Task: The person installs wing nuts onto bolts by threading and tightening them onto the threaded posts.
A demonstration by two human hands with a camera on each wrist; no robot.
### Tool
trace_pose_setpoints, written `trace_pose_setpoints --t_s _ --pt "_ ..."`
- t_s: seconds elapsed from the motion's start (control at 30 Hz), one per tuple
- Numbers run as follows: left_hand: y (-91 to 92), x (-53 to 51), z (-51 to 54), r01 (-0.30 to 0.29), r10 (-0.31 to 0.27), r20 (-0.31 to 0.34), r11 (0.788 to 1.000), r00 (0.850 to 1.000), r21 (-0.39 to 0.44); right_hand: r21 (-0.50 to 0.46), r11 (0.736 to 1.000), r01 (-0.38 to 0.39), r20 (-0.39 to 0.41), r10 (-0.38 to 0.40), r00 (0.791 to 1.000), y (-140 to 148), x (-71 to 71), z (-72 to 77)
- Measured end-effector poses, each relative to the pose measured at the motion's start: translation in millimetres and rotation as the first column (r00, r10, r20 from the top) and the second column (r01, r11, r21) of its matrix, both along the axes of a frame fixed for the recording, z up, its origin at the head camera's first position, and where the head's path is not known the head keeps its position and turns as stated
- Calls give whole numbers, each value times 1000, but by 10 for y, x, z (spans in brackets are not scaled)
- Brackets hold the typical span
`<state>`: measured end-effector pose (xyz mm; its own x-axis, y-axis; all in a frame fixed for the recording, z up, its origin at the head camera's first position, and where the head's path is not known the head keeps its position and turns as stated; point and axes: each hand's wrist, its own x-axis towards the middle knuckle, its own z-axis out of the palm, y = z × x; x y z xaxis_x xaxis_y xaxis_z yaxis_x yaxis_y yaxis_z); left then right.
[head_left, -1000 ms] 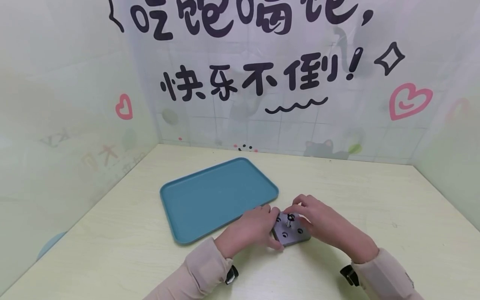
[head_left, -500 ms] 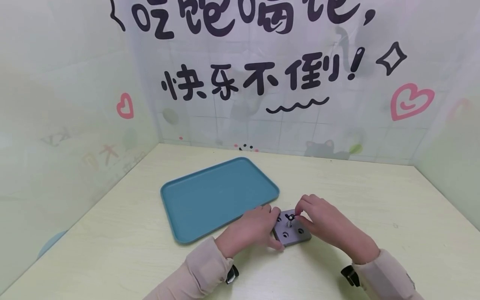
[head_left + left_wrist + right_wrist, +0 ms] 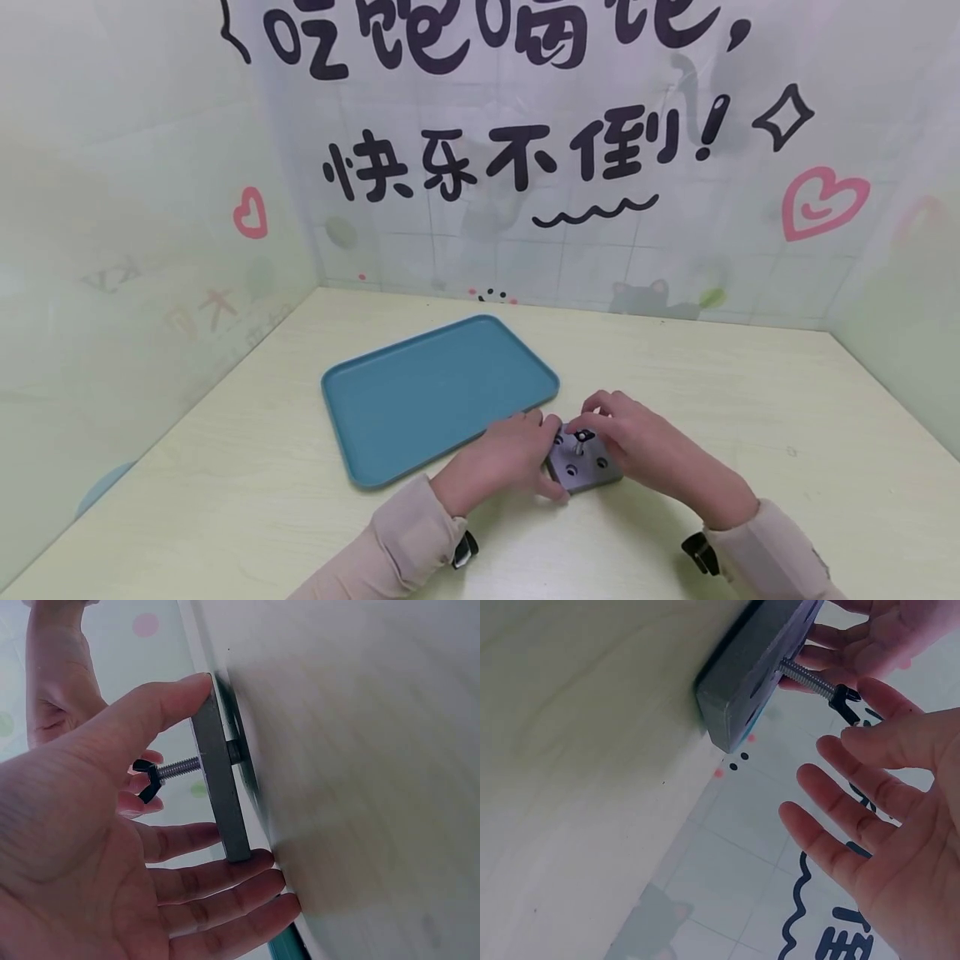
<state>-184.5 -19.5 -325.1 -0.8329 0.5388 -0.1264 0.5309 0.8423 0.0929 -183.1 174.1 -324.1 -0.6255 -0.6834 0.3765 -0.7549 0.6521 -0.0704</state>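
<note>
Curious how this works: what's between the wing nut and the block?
A threaded screw lies between the wing nut and block in the left wrist view.

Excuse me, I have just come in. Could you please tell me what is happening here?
A person's left hand holds a gray plate with holes by its edges, over a table. A threaded bolt sticks up from the plate, with a black wing nut near its outer end, apart from the plate. The right hand is at the nut; whether it grips it is unclear. A blue tray lies beyond the left hand.
</note>
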Motion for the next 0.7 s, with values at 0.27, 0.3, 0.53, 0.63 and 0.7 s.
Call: trace_pose_setpoints --t_s 0.27,0.3,0.53,0.63,0.7 --pt "-7 6 -7 -1 1 -3 1000 1000 0 3 1000 27 -26 -27 999 -15 8 -17" --pt "-5 4 -6 -2 2 -5 1000 1000 -1 4 999 34 -19 -34 999 -16 9 -16" --pt "-9 8 -4 0 0 -11 1000 1000 -1 20 992 127 23 -128 992 -39 22 -9" --pt "-7 11 3 0 0 -14 1000 1000 3 21 987 158 5 -158 987 -46 22 -14" --pt "-7 14 7 -3 3 -11 1000 1000 4 18 985 169 -10 -169 986 -45 22 -22"
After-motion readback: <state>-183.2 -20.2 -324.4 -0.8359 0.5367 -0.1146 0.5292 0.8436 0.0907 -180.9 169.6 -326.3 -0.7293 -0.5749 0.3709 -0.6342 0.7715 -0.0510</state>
